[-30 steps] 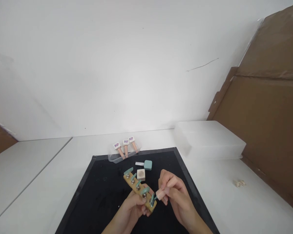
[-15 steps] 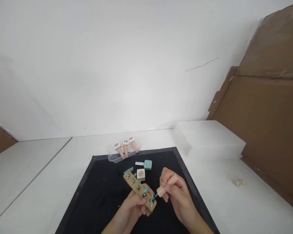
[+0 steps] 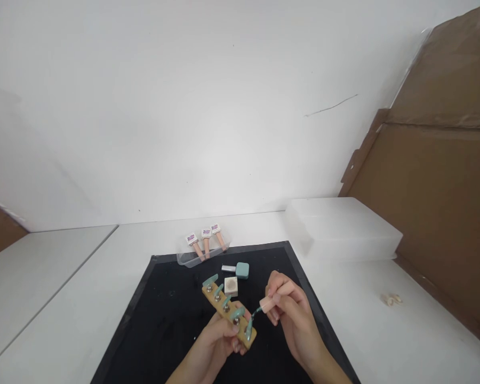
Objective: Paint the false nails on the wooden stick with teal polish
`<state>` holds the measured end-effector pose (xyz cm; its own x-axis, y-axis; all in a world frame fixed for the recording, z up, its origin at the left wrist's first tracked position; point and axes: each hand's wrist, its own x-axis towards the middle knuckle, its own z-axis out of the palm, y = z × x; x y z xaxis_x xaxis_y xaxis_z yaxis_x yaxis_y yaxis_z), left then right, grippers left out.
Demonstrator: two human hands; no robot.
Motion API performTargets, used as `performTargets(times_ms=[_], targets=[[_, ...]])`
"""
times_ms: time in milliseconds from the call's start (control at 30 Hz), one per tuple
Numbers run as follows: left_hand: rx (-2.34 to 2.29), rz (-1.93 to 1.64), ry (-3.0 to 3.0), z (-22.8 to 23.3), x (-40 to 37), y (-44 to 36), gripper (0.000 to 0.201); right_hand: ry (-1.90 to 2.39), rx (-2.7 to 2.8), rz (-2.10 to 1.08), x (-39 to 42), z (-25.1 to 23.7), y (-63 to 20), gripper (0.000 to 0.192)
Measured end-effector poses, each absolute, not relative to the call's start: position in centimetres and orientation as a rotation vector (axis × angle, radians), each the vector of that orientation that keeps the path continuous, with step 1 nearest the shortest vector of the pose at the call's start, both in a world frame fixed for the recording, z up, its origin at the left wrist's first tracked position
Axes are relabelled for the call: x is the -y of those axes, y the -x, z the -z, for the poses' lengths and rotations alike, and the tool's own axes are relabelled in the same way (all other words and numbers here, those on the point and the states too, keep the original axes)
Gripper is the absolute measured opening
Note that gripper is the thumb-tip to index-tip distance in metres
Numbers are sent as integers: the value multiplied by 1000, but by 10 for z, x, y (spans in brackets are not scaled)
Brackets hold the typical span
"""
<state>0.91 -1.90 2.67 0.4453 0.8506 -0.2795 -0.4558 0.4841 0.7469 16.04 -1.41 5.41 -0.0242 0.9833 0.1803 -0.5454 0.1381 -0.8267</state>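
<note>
My left hand (image 3: 220, 337) is closed round the near end of a wooden nail-tip stand (image 3: 221, 310), held tilted above the black mat. Several green false nails (image 3: 237, 313) sit in a row on its metal knobs. Between the fingers of my right hand (image 3: 294, 309) is a nail polish brush (image 3: 266, 304) with a pink cap handle. Its dark green bristles are at the upper end of the nearest false nail (image 3: 249, 329); whether they touch it I cannot tell. Just beyond the stand are an open square polish bottle (image 3: 231, 287) and a green bottle with a silver cap (image 3: 242, 270).
A clear tray (image 3: 190, 260) at the mat's back edge holds three pink-capped polish bottles (image 3: 206, 242). The black mat (image 3: 160, 304) covers the middle of the white table. On the right stand a translucent box (image 3: 344, 229), small cream-coloured pieces (image 3: 391, 300) and a cardboard wall (image 3: 432, 186).
My right hand has drawn the brush slightly up and away along the nearest nail, from its middle to its upper end. The left hand and stand are almost still.
</note>
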Motion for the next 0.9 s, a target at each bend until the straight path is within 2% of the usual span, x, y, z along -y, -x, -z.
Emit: performTargets(times_ms=[633,900], targets=[[-776,-837,-749,-32,21,-8,17,675,806,-1404,13,-53,-161,19],[-730,-822,-924,-10,12,-9,22,671,808,-1428,14,-51,-160,18]])
